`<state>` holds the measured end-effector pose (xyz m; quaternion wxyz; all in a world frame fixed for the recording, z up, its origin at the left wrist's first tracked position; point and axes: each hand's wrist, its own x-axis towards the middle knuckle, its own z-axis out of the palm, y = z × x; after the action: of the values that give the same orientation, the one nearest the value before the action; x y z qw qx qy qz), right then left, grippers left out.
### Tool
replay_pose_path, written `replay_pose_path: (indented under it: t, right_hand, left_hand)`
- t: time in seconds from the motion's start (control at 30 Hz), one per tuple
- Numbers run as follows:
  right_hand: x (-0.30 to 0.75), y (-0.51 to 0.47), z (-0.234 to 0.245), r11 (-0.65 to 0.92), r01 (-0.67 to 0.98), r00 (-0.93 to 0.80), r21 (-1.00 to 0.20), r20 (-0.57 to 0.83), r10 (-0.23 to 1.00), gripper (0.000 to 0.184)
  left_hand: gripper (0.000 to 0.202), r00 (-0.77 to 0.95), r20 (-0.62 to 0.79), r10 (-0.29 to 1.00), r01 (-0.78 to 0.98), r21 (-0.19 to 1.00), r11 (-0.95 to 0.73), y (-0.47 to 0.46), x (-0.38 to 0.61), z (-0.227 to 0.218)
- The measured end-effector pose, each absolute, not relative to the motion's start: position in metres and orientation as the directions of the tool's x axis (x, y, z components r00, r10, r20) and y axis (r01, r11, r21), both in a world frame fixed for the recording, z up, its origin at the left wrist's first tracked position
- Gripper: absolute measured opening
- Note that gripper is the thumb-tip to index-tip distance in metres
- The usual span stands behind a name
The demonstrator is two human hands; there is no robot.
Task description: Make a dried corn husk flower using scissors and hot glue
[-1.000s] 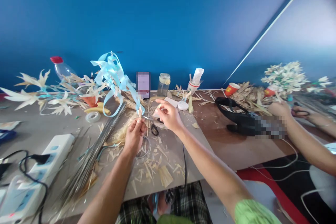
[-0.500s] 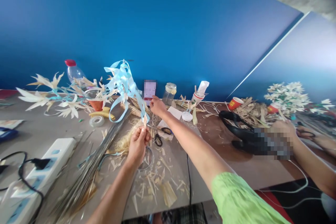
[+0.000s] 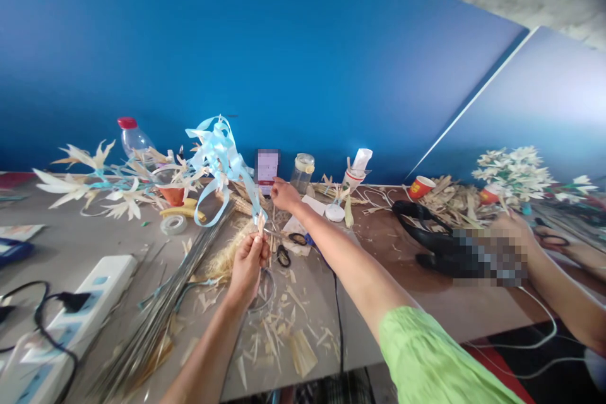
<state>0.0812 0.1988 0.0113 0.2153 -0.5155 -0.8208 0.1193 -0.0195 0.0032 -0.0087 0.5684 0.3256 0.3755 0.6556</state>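
Note:
My left hand [image 3: 250, 260] is closed, its thumb and fingers pinching the base of a small pale piece of dried husk [image 3: 261, 225] held upright above the table. Behind it, a bunch of curly light blue ribbon [image 3: 220, 154] hangs down close to the husk. My right hand [image 3: 285, 196] reaches to the back of the table, one finger stretched toward the lit screen of a phone [image 3: 267, 170] leaning at the wall. Its other fingers look curled, and I cannot tell if the fingertip touches the glass. Black-handled scissors [image 3: 283, 256] lie between my arms.
Thin wire stems [image 3: 175, 287] and a white power strip [image 3: 71, 322] lie left. Husk flowers [image 3: 125, 199], clear tape [image 3: 173, 224] and a lidded jar [image 3: 302, 172] stand farther back. Husk scraps [image 3: 302, 353] litter the front. At right, a co-worker's hand [image 3: 514, 233] is near a black bag-like object [image 3: 426, 240].
The camera has tilted up slightly, so the table sits a little lower in view. Both hands keep nearly the same positions, the left with the husk, the right by the phone.

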Motion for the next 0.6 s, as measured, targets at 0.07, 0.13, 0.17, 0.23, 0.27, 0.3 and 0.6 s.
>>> replay_pose_path:
  t: [0.07, 0.13, 0.17, 0.23, 0.27, 0.3, 0.6]
  right_hand:
    - [0.079, 0.198, 0.011, 0.434, 0.791, -0.374, -0.43, 0.221, 0.901, 0.016]
    - [0.076, 0.199, 0.01, 0.424, 0.787, -0.366, -0.449, 0.213, 0.906, 0.015]
    - [0.074, 0.2, 0.009, 0.418, 0.783, -0.36, -0.461, 0.211, 0.909, 0.015]
    - [0.072, 0.201, 0.009, 0.403, 0.771, -0.342, -0.494, 0.213, 0.915, 0.014]
    - [0.071, 0.201, 0.01, 0.392, 0.763, -0.326, -0.514, 0.217, 0.92, 0.013]
    - [0.071, 0.202, 0.011, 0.379, 0.753, -0.304, -0.538, 0.226, 0.925, 0.013]
    - [0.097, 0.144, 0.028, 0.139, 0.542, 0.021, -0.829, 0.178, 0.984, 0.027]
  left_hand:
    - [0.032, -0.142, -0.001, 0.99, -0.492, 0.868, -0.069, 0.003, -0.019, -0.01]
    - [0.033, -0.147, -0.007, 0.989, -0.491, 0.869, -0.066, 0.004, -0.02, -0.011]
    - [0.034, -0.149, -0.01, 0.989, -0.49, 0.869, -0.065, 0.004, -0.02, -0.012]
    - [0.034, -0.147, -0.01, 0.989, -0.488, 0.871, -0.064, 0.004, -0.02, -0.012]
    - [0.034, -0.144, -0.008, 0.989, -0.485, 0.872, -0.064, 0.004, -0.02, -0.012]
    - [0.034, -0.141, -0.006, 0.99, -0.484, 0.873, -0.064, 0.005, -0.02, -0.012]
    - [0.033, -0.139, 0.039, 0.989, -0.434, 0.896, -0.096, 0.004, -0.02, -0.013]
